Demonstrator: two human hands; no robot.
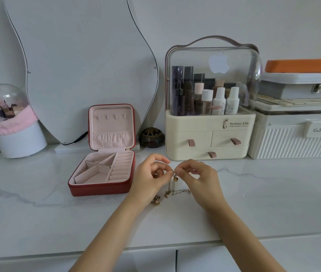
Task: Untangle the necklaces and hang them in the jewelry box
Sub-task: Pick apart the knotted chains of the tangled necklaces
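Seen from the head camera, a tangle of fine necklaces (pixel 172 185) was held up between two hands above a white marble-look surface (pixel 38 185). The left hand (pixel 151 176) and the right hand (pixel 199 176) met fingertip to fingertip, each grip closed to a tight pinch on the top of the chains, the remaining fingers loosely curled. From the pinch the chains hung down, their lower ends trailing on the surface between the wrists, where a small gold charm cluster (pixel 155 200) also lay. Just left of the hands, the red jewelry box (pixel 102 185) stood open, its pink lid lining fitted with a row of small hooks (pixel 111 117).

The chains were judged to be very light, limp and slippery, and thin enough to kink or snap if pulled hard; the knot was thought best worked loose by pinches set close on either side of it, with clasps and pendants serving as firmer holds.

Much could not be made out. The number of necklaces, the knot itself and any clasps were too small and blurred to tell, and part of the chain was hidden behind the left fingers. Whether the charm cluster was joined to the held chains could not be told.
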